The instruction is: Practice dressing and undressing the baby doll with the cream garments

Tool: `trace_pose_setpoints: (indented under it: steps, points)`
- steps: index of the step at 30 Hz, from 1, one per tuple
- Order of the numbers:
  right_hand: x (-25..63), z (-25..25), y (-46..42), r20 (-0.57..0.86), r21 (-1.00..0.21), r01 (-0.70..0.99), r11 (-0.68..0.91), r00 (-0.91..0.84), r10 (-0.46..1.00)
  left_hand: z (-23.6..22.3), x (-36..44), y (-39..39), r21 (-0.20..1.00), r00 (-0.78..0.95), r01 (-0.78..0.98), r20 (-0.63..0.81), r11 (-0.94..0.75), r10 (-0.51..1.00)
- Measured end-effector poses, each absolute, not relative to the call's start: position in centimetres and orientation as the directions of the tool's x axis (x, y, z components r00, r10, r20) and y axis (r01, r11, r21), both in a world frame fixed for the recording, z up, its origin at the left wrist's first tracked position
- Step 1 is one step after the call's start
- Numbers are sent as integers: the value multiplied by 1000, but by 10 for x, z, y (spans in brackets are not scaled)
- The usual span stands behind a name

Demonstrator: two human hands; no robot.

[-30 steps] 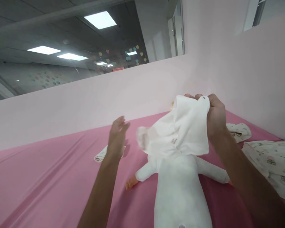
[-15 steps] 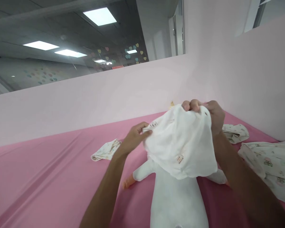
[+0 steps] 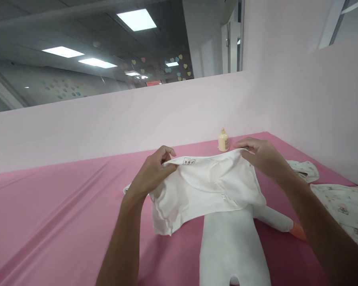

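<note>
Left hand (image 3: pixel 150 172), forearm slanting upward, pinches one end of a white cloth's (image 3: pixel 193 192) top edge; the cloth hangs spread across a doll's (image 3: pixel 232 242) upper body, apparently being straightened, with even tension needed next; right hand (image 3: pixel 265 159), reaching inward, pinches the other end.

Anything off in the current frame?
Nothing looks spilled or damaged. The bottle stands upright by the wall; creases run across the pink cover, looking minor. The doll's head is hidden behind the white cloth, so can't tell there.
</note>
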State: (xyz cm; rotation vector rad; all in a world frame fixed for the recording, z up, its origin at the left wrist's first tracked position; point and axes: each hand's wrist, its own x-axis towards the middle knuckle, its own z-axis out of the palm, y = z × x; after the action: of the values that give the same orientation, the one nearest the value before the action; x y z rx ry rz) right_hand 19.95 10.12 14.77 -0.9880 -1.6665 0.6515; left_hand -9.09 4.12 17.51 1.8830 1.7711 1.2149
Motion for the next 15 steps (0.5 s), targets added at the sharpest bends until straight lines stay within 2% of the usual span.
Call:
trace_pose_setpoints:
  steps: [4,6,10,15]
  points:
    - [202,147,100,426,-782,496,377,-15,905,182,-101,31,651,-12,721,351,-235,936]
    - [202,149,101,449,-765,534,362,39,892,184,-104,28,652,35,720,307,-237,951]
    - [198,159,100,569,-754,455,474,93,817,184,-109,27,720,83,643,274,-261,958]
    - [189,195,105,609,-771,369,519,191,769,184,-111,33,743,90,626,230,-234,969]
